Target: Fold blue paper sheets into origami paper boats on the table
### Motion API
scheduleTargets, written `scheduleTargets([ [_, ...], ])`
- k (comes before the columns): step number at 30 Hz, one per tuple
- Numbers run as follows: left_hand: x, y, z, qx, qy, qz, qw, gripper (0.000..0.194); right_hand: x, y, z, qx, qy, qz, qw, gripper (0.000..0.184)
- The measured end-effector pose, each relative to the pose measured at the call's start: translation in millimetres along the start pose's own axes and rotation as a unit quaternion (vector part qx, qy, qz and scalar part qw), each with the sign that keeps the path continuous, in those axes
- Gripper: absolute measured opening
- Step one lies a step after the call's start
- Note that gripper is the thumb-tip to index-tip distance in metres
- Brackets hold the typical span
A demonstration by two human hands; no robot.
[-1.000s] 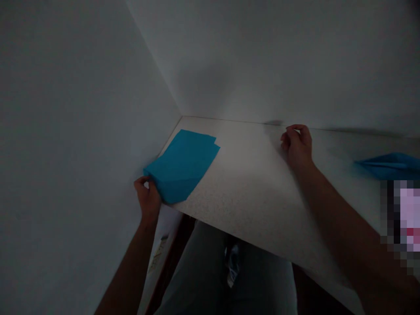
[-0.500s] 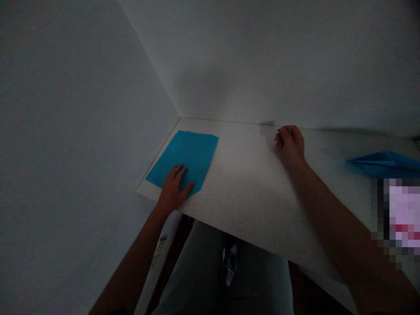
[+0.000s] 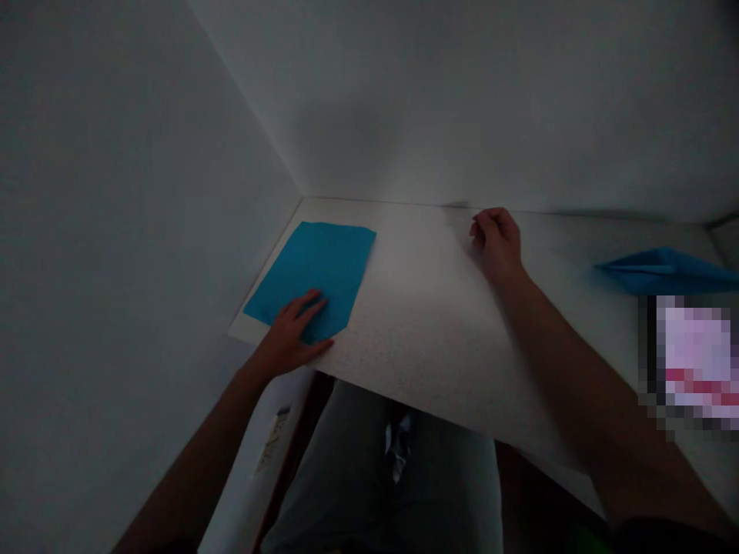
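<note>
A flat sheet of blue paper (image 3: pixel 316 269) lies on the white table (image 3: pixel 427 331) in the corner by the left wall. My left hand (image 3: pixel 290 335) rests flat on the sheet's near corner with its fingers stretched out. My right hand (image 3: pixel 496 242) lies on the table near the back wall, fingers curled loosely in; what they hold, if anything, does not show. A folded blue paper shape (image 3: pixel 663 269) lies at the far right of the table, apart from both hands.
White walls close the table on the left and at the back. A blurred pink and white patch (image 3: pixel 693 362) sits at the right edge. My legs in light trousers (image 3: pixel 381 477) are under the table's near edge.
My left hand let go of the lifted paper corner and now lies flat on the sheet, which rests flat on the table. My right hand stayed in place.
</note>
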State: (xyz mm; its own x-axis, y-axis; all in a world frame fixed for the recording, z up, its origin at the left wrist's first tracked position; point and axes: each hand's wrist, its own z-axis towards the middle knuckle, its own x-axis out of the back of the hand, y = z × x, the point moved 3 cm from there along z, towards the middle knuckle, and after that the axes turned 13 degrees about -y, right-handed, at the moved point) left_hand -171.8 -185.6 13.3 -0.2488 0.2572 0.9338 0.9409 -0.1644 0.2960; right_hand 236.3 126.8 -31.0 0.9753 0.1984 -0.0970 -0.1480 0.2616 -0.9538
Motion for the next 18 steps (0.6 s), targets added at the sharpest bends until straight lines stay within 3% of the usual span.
scheduleTargets([
  [3, 11.6, 2, -4, -0.053, -0.014, -0.010, 0.998, 0.066, 0, 0, 2, 0.004, 0.005, -0.003, 1.000, 0.049],
  [8, 22.3, -1, -3, -0.097, -0.062, 0.007, 0.993, 0.061, -3, -8, 0, -0.012, 0.028, 0.001, 1.000, 0.035],
  [15, 23.8, 0, 0, -0.055, -0.071, -0.025, 0.996, 0.061, -7, -21, -4, -0.031, 0.056, 0.002, 0.998, 0.023],
  [18, 23.8, 1, 4, 0.006, -0.046, -0.066, 0.997, 0.052, -9, -24, -4, -0.036, 0.058, 0.004, 0.998, 0.020],
])
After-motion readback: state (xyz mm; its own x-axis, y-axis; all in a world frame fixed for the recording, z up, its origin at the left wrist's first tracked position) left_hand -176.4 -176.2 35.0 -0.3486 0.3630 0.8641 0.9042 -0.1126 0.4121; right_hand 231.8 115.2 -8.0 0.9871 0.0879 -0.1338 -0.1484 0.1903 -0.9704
